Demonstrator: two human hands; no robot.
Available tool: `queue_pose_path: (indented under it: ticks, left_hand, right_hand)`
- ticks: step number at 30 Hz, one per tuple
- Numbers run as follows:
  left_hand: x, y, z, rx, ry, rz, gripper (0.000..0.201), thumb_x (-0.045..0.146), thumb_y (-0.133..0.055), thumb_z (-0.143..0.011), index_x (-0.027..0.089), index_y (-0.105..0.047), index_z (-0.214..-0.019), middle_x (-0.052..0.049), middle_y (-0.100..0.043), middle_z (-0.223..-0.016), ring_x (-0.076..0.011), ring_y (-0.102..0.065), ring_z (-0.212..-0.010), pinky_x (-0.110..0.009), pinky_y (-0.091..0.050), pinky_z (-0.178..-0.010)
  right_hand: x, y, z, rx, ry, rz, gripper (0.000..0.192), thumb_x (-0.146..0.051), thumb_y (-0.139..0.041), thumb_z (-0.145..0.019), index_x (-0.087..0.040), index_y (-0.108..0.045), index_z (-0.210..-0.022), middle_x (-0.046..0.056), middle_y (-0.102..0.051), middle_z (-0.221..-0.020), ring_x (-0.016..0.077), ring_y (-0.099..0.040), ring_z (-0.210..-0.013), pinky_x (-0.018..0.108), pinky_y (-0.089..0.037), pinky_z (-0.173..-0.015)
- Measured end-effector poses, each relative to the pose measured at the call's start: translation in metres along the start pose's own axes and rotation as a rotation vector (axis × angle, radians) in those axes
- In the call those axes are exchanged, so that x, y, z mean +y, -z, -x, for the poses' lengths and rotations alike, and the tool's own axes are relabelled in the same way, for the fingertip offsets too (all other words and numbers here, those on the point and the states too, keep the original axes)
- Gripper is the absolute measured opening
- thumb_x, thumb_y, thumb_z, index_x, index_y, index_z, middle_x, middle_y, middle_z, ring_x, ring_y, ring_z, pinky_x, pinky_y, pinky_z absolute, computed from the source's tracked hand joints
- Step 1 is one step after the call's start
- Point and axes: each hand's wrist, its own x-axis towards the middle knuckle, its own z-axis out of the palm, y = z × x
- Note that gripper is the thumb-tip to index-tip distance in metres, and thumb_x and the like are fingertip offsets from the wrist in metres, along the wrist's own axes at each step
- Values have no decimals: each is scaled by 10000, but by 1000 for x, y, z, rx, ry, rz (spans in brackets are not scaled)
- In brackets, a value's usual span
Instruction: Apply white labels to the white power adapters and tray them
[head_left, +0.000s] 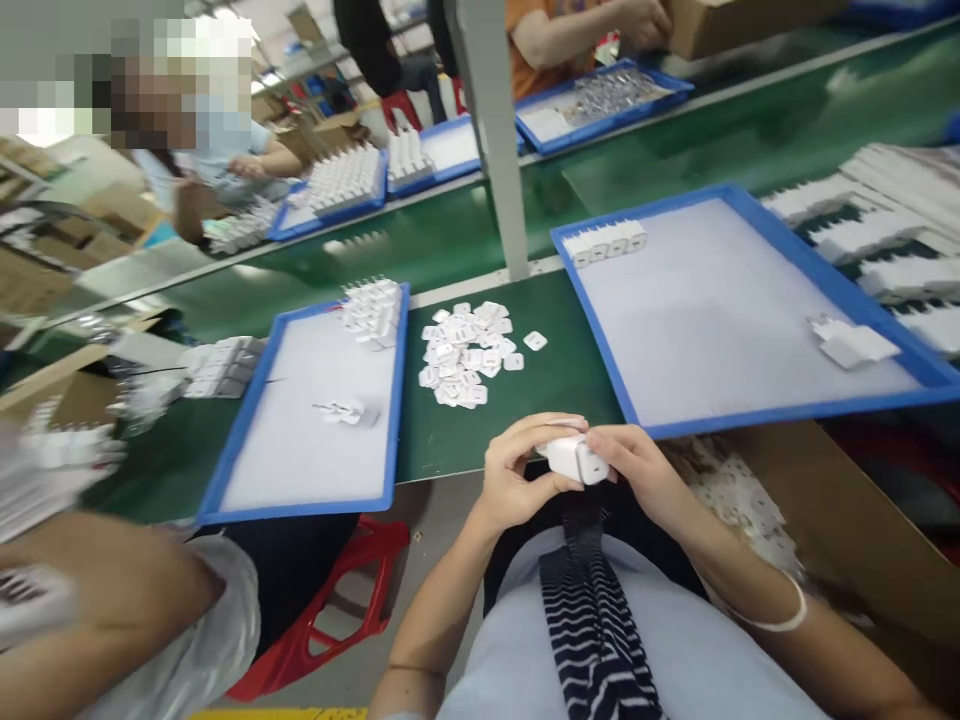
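A white charger plug [574,458] is held between both of my hands, low over my lap at the table's front edge. My left hand [517,470] wraps its left side, thumb on top. My right hand [637,468] grips its right end with the fingertips. Just beyond on the green table lies a heap of small white square labels [466,350]. To the right a blue-rimmed white tray [600,330] carries a short row of white chargers [606,241] at its far corner and one loose charger [851,342].
A second blue tray [240,440] at left holds one charger [345,411] and a pile of chargers [373,310]. A grey post [496,140] rises behind. Another person's arm [97,610] is at lower left; other people work at far trays. Red stool [330,610] below.
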Motion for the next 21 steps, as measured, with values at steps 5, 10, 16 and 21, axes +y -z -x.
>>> queue_pose_path:
  ticks: [5, 10, 16, 21]
  left_hand:
    - [-3, 2, 5, 38, 72, -112, 411, 318, -867, -730, 203, -746, -1105, -138, -757, -1127, -276, -714, -1098, -390, -622, -863]
    - [10, 31, -3, -44, 67, -336, 406, 362, -840, -760, 190, -730, -1111, -151, -748, -1152, -277, -716, -1099, -389, -613, -869]
    - [49, 146, -53, 47, 238, -1047, 240, 255, -771, -820, 133, -718, -1020, -161, -712, -1139, -307, -703, -1065, -483, -570, -951]
    - [69, 167, -85, 131, 137, -984, 390, 379, -617, -961, 156, -584, -1280, -107, -621, -1275, -231, -643, -1107, -448, -576, -931]
  right_hand:
    - [14, 2, -11, -85, -28, 113, 610, -712, -588, -853, -190, -597, -539, 14, -501, -506, 155, -439, -533, 303, -330, -559]
    - [18, 7, -18, -211, -53, 116, 623, -730, -530, -879, -181, -679, -625, 44, -560, -574, 180, -478, -572, 323, -375, -589]
    - [20, 46, 3, -89, 12, 109, 511, -636, -484, -953, -215, -715, -779, 33, -529, -657, 199, -487, -650, 332, -405, -641]
    - [24, 75, 24, 74, -13, 156, 398, -559, -586, -939, -217, -684, -761, 10, -502, -659, 186, -465, -661, 325, -388, -664]
